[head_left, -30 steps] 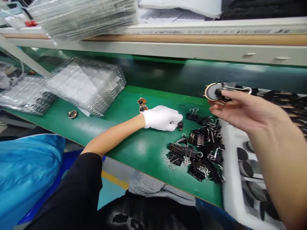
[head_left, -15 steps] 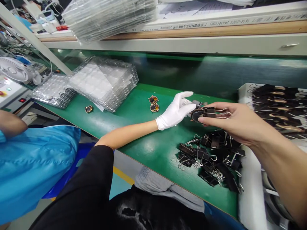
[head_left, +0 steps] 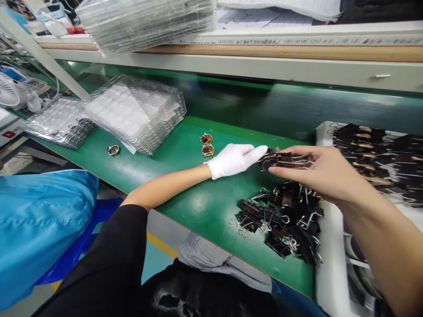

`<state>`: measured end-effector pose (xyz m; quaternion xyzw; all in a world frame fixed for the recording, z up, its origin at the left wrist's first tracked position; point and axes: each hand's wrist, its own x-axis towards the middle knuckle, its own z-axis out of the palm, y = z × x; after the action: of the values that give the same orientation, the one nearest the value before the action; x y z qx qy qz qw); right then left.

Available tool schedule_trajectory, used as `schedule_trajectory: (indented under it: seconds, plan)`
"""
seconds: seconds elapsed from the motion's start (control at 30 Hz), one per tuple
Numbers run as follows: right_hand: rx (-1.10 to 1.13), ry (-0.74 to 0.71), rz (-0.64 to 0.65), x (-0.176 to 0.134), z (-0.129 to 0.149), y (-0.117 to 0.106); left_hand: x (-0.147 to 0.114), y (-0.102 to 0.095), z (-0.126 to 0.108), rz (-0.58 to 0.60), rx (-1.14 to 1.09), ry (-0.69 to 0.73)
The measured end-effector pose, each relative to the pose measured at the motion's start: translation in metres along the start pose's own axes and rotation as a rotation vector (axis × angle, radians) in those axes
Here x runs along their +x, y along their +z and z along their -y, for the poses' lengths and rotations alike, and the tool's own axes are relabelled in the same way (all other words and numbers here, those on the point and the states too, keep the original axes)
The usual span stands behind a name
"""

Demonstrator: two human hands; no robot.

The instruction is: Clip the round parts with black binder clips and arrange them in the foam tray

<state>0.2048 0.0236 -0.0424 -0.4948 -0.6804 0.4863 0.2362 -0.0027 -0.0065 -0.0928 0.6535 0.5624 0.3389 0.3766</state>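
Note:
My left hand [head_left: 235, 159], in a white glove, has its fingers closed at the left end of a dark, round, watch-like piece [head_left: 265, 164]. My bare right hand [head_left: 325, 169] grips the silver wire handles of a black binder clip [head_left: 286, 159] between thumb and fingers. The clip sits against the round piece; how far its jaws stand apart cannot be made out. Just below both hands lies a heap of black binder clips [head_left: 280, 220] on the green table [head_left: 194, 207]. Two gold-rimmed round pieces [head_left: 207, 145] lie left of my glove.
Clear plastic trays [head_left: 132, 112] are stacked at the back left, beside a lower stack [head_left: 62, 123]. A single round piece [head_left: 113, 150] lies near them. At right stands a white foam box [head_left: 325, 255] with clipped pieces. A blue-clad person [head_left: 46, 229] is at left.
My left hand's fingers, spread before, have come together at the round piece. My right hand still holds the binder clip. The whole view has shifted slightly.

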Motion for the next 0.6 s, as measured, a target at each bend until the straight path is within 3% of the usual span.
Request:
schedule_trajectory:
  seconds: [0.17, 0.37, 0.6]
  plan:
    - [0.156, -0.048, 0.042, 0.005, -0.001, -0.007, 0.005, -0.008, 0.002, -0.074, 0.094, 0.107]
    - [0.388, 0.047, -0.094, 0.015, -0.004, -0.013, 0.005, -0.015, -0.002, -0.078, 0.034, 0.097]
    - [0.365, -0.005, -0.018, 0.019, -0.012, -0.011, 0.007, -0.014, -0.003, -0.122, 0.064, 0.161]
